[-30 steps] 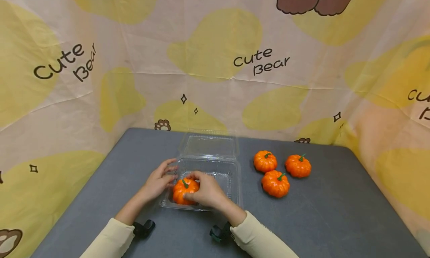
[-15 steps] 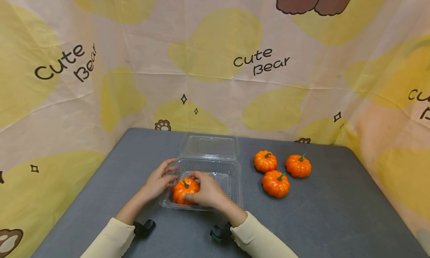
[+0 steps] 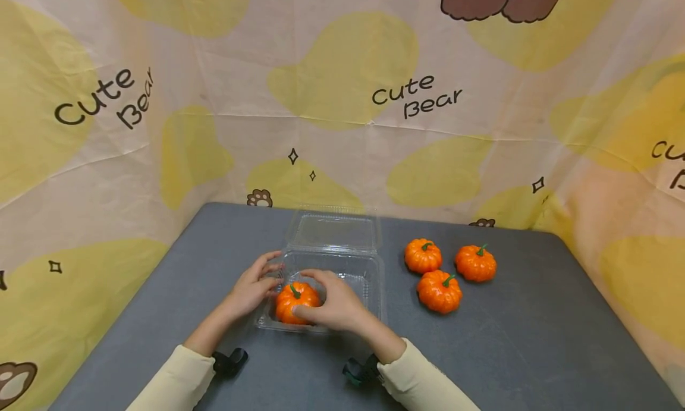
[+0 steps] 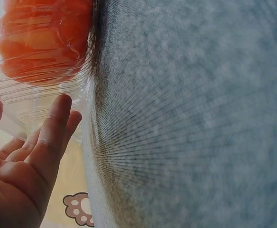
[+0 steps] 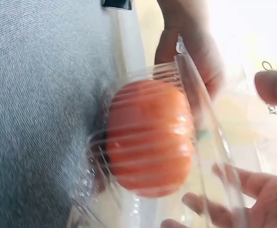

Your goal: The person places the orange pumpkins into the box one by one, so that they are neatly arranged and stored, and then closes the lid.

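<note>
In the head view, a small orange pumpkin (image 3: pixel 289 308) with a green stem sits at the near left of a clear plastic clamshell box (image 3: pixel 377 298). My right hand (image 3: pixel 342 304) hovers around the pumpkin's right side, thumb and fingers spread apart. The right wrist view shows those fingers (image 5: pixel 276 204) loose beyond the box wall, apart from the pumpkin (image 5: pixel 150 137). At the box's left side is my left hand (image 3: pixel 250 291), fingers extended along the wall. In the left wrist view, the left fingers (image 4: pixel 53 128) lie beside the ribbed plastic; whether they press it is unclear.
Three more orange pumpkins stand grouped right of the box: one at the back left (image 3: pixel 423 256), one at the right (image 3: pixel 475 263), one in front (image 3: pixel 439 292). The box's lid (image 3: pixel 336 231) lies folded back. A printed cloth (image 3: pixel 342 102) hangs behind the grey table (image 3: pixel 508 339).
My right hand has let go of the pumpkin in the box and shifted slightly right, its fingers opening. The left hand and the other pumpkins have stayed in place.
</note>
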Motion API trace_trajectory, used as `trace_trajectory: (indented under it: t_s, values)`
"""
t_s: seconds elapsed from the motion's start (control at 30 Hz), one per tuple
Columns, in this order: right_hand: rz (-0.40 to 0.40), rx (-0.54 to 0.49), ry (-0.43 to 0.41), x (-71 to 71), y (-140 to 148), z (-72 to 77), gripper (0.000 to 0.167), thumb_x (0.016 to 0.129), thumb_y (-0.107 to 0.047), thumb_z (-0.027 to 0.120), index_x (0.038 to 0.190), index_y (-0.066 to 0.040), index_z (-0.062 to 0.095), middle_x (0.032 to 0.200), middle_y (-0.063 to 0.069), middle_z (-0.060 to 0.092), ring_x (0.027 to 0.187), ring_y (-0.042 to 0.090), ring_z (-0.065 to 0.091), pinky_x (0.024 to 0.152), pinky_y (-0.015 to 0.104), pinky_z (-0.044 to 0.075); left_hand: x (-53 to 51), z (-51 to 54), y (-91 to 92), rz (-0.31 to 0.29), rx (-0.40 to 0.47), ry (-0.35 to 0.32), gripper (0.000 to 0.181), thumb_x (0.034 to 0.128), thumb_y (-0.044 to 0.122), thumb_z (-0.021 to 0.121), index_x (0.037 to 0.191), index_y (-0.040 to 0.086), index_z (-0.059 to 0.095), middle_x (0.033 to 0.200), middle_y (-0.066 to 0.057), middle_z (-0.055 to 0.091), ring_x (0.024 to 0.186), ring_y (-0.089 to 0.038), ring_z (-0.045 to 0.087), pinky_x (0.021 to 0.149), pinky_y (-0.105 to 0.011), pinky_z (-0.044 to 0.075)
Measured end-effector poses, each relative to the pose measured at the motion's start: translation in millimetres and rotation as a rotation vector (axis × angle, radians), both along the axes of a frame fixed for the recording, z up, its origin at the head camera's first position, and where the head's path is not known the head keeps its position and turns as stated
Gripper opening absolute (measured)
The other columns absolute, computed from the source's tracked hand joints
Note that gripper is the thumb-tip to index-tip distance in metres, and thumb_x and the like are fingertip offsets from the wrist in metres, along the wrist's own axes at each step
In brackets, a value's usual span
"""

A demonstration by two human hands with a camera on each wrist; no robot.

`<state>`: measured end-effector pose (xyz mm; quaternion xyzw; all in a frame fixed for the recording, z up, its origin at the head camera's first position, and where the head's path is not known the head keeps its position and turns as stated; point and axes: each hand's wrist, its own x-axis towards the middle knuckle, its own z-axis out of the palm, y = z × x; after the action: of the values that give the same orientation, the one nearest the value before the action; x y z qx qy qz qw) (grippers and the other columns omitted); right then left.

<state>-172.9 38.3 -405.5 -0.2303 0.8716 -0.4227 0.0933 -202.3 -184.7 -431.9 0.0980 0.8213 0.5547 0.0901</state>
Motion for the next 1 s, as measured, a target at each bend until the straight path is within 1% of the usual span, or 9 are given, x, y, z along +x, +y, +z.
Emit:
trace_trajectory:
  t_s: [0.27, 0.4, 0.53, 0.7, 0.77, 0.93, 1.0]
  values:
    - [0.023, -0.014, 0.043, 1.2, 14.2, 8.5, 0.068, 0.08, -0.048, 0.069, 0.141, -0.025, 0.048, 0.142, 0.006, 0.049, 0.128, 0.033, 0.046, 0.099, 0.057, 0.042, 0.5, 1.2, -1.4, 0.015, -0.011, 0.01, 0.056, 0.0953, 0.004, 0.044, 0.149, 0.007, 0.027, 0.143, -0.031, 0.043, 0.119, -0.045, 0.055, 0.081, -0.041, 0.058]
    - [0.005, -0.021, 0.061, 2.2, 23.0, 13.8, 0.068, 0.08, -0.048, 0.069, 0.142, -0.027, 0.047, 0.145, 0.005, 0.047, 0.13, 0.033, 0.045, 0.1, 0.058, 0.041, 0.6, 1.4, -1.3, 0.025, -0.017, 0.012, 0.056, 0.0952, 0.004, 0.044, 0.149, 0.007, 0.028, 0.142, -0.03, 0.043, 0.119, -0.045, 0.055, 0.081, -0.041, 0.058]
    - [-0.029, -0.035, 0.079, 3.5, 33.3, 19.2, 0.066, 0.081, -0.047, 0.07, 0.141, -0.029, 0.048, 0.146, 0.004, 0.047, 0.131, 0.032, 0.045, 0.101, 0.059, 0.039, 0.6, 0.0, -0.8, 0.024, -0.01, 0.006, 0.056, 0.096, 0.005, 0.044, 0.149, 0.008, 0.027, 0.143, -0.03, 0.043, 0.119, -0.045, 0.055, 0.081, -0.041, 0.058]
    - [-0.066, -0.08, 0.094, 2.4, 46.0, 23.8, 0.065, 0.08, -0.041, 0.073, 0.14, -0.026, 0.051, 0.146, 0.004, 0.048, 0.132, 0.031, 0.045, 0.104, 0.058, 0.038, 0.6, -0.8, 0.3, 0.023, -0.014, 0.001, 0.056, 0.0963, 0.006, 0.043, 0.15, 0.008, 0.026, 0.144, -0.03, 0.042, 0.12, -0.044, 0.055, 0.08, -0.041, 0.058]
    - [-0.078, -0.106, 0.085, 1.3, 50.5, 24.4, 0.065, 0.08, -0.038, 0.074, 0.14, -0.024, 0.051, 0.145, 0.004, 0.048, 0.131, 0.031, 0.047, 0.105, 0.057, 0.038, 0.6, -0.6, 0.5, 0.023, -0.017, 0.001, 0.056, 0.096, 0.005, 0.043, 0.15, 0.008, 0.026, 0.144, -0.03, 0.042, 0.12, -0.044, 0.055, 0.08, -0.041, 0.058]
    - [-0.11, -0.145, 0.069, -0.8, 62.9, 25.1, 0.064, 0.081, -0.036, 0.074, 0.139, -0.024, 0.051, 0.144, 0.002, 0.05, 0.126, 0.033, 0.05, 0.102, 0.058, 0.041, 0.4, 0.8, 1.2, 0.024, -0.015, -0.006, 0.057, 0.0954, 0.005, 0.043, 0.149, 0.008, 0.027, 0.144, -0.03, 0.042, 0.12, -0.044, 0.055, 0.081, -0.041, 0.057]
    - [-0.116, -0.151, 0.08, -1.0, 68.6, 25.8, 0.062, 0.081, -0.036, 0.073, 0.139, -0.024, 0.052, 0.144, 0.002, 0.05, 0.125, 0.034, 0.05, 0.101, 0.058, 0.041, 0.3, 1.4, 2.2, 0.025, -0.013, -0.012, 0.057, 0.0954, 0.005, 0.044, 0.149, 0.008, 0.027, 0.144, -0.03, 0.042, 0.12, -0.044, 0.055, 0.082, -0.042, 0.057]
